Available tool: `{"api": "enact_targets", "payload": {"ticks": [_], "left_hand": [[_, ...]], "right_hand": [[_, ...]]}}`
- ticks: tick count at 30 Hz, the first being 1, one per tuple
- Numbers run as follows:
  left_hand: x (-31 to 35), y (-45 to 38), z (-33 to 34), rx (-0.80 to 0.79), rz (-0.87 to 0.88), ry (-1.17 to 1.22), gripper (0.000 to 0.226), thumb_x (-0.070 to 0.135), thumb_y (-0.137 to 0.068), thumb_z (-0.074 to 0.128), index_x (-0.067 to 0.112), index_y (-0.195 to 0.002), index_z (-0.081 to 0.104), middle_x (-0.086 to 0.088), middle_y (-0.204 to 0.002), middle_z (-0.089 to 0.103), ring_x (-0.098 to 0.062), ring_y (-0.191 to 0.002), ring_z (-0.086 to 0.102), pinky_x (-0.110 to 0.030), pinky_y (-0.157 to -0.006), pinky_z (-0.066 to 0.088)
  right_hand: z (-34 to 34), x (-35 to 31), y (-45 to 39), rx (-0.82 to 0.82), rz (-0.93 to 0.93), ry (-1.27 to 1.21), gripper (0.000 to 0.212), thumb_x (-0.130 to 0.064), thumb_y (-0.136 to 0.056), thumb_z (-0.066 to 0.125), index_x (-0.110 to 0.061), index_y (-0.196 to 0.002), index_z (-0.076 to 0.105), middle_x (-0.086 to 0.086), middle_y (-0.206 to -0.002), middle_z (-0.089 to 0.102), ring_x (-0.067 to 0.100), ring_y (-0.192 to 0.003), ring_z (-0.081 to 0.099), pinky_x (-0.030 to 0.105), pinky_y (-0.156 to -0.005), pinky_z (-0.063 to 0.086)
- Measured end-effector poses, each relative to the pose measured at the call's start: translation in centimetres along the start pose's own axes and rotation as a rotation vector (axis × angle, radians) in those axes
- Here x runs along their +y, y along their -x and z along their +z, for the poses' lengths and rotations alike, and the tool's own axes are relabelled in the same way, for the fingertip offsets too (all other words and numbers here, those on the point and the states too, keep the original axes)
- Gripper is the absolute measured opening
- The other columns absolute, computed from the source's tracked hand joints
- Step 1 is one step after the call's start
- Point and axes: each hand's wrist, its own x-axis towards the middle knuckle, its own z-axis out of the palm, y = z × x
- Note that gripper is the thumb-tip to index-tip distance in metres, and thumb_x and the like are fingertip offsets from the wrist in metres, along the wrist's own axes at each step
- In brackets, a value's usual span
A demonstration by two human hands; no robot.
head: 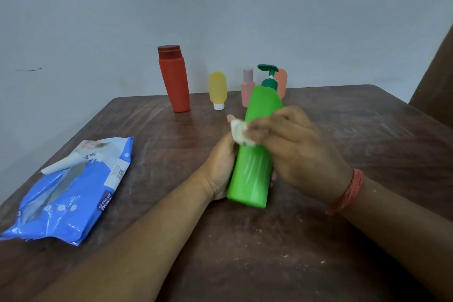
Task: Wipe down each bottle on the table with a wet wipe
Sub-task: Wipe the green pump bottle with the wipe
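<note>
Both hands work at the desk's centre: left hand (220,167) grips the green pump bottle (255,154); right hand (294,147) pinches the wet wipe (239,133) against it; wiping seems underway; four bottles at twelve o'clock probably wait next.

A dark brown wooden table (343,130) fills the lower view — its top scuffed, streaked and dotted with pale crumbs. Behind it, a plain pale grey-blue wall (220,7) with one small dark smudge at left. At far right — a brown chair back (438,76).
</note>
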Motion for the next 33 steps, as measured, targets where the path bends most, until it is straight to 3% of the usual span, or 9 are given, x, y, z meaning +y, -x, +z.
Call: {"api": "enact_targets", "payload": {"ticks": [4,9,13,18,20,22,24,28,33], "left_hand": [[-0.1,-0.1,0.2,-0.038,-0.024,-0.039,0.089,0.073,-0.095,0.01,0.005,-0.12,0.061,-0.022,-0.087,0.066,-0.034,-0.067,0.066,-0.037,-0.062,0.059],[-0.2,0.1,-0.2,0.077,-0.02,-0.059,0.072,0.066,-0.101,0.015,0.011,-0.096,0.061,-0.003,-0.071,0.071,-0.016,-0.061,0.069,-0.029,-0.06,0.058],[-0.2,-0.6,-0.1,0.037,-0.031,-0.011,0.087,0.074,-0.097,0.012,0.005,-0.121,0.06,-0.021,-0.09,0.066,-0.034,-0.071,0.065,-0.038,-0.063,0.058],[0.2,-1.0,0.1,0.157,-0.088,0.068,0.078,0.071,-0.098,0.021,0.009,-0.105,0.068,-0.009,-0.089,0.075,-0.017,-0.083,0.073,-0.025,-0.074,0.058],[0.2,-1.4,0.3,0.294,-0.021,0.016,0.067,0.057,-0.106,0.028,0.006,-0.117,0.07,-0.017,-0.105,0.075,-0.019,-0.1,0.072,-0.011,-0.085,0.052],[0.4,-1.1,0.2,0.369,0.009,-0.008,0.064,0.05,-0.108,0.03,-0.002,-0.134,0.056,-0.027,-0.12,0.068,-0.03,-0.105,0.07,-0.017,-0.082,0.054],[0.5,-0.5,0.5,0.248,-0.067,-0.025,0.069,0.063,-0.102,0.027,0.006,-0.12,0.063,-0.014,-0.096,0.076,-0.022,-0.08,0.072,-0.025,-0.069,0.056],[-0.1,-1.0,0.1,0.194,-0.103,0.091,0.075,0.067,-0.099,0.028,0.009,-0.078,0.07,-0.006,-0.062,0.068,-0.014,-0.056,0.068,-0.02,-0.052,0.052],[-0.2,-0.9,0.2,0.093,-0.046,0.08,0.083,0.067,-0.102,0.017,0.017,-0.065,0.072,0.004,-0.053,0.059,-0.008,-0.05,0.056,-0.02,-0.055,0.043]], "right_hand": [[0.0,0.7,-0.8,0.025,0.214,0.059,0.037,0.001,-0.092,0.056,-0.006,-0.126,0.066,0.014,-0.118,0.059,0.03,-0.104,0.049,0.04,-0.09,0.046],[-1.1,-0.9,-0.3,-0.098,-0.065,-0.043,0.035,-0.007,-0.093,0.043,-0.007,-0.112,0.073,0.01,-0.105,0.065,0.027,-0.097,0.052,0.038,-0.089,0.045],[-1.3,0.3,-0.9,-0.071,0.117,0.065,0.042,-0.011,-0.094,0.039,-0.009,-0.123,0.069,0.012,-0.108,0.063,0.03,-0.097,0.053,0.042,-0.084,0.048],[-2.4,-2.5,-0.5,-0.284,-0.241,-0.145,0.031,-0.013,-0.097,0.048,-0.011,-0.116,0.073,0.009,-0.1,0.064,0.023,-0.087,0.054,0.03,-0.075,0.04],[-2.1,-1.5,-0.7,-0.221,-0.165,-0.044,0.03,-0.011,-0.096,0.05,-0.011,-0.116,0.072,0.009,-0.098,0.064,0.026,-0.085,0.055,0.037,-0.075,0.044],[-2.1,-0.8,-0.8,-0.174,-0.06,0.016,0.032,-0.008,-0.092,0.051,-0.01,-0.117,0.071,0.01,-0.096,0.062,0.028,-0.082,0.054,0.039,-0.073,0.045],[-2.4,-1.6,-0.7,-0.227,-0.124,-0.022,0.03,-0.011,-0.094,0.052,-0.01,-0.116,0.071,0.009,-0.095,0.062,0.026,-0.082,0.053,0.034,-0.072,0.039],[-2.5,-4.2,-0.7,-0.366,-0.303,-0.135,0.024,-0.012,-0.097,0.053,-0.011,-0.111,0.071,0.007,-0.092,0.06,0.022,-0.081,0.049,0.036,-0.067,0.039],[-2.5,-2.0,-1.0,-0.23,-0.077,0.001,0.028,-0.01,-0.093,0.053,-0.013,-0.113,0.073,0.008,-0.088,0.06,0.027,-0.077,0.053,0.037,-0.065,0.042]]}}
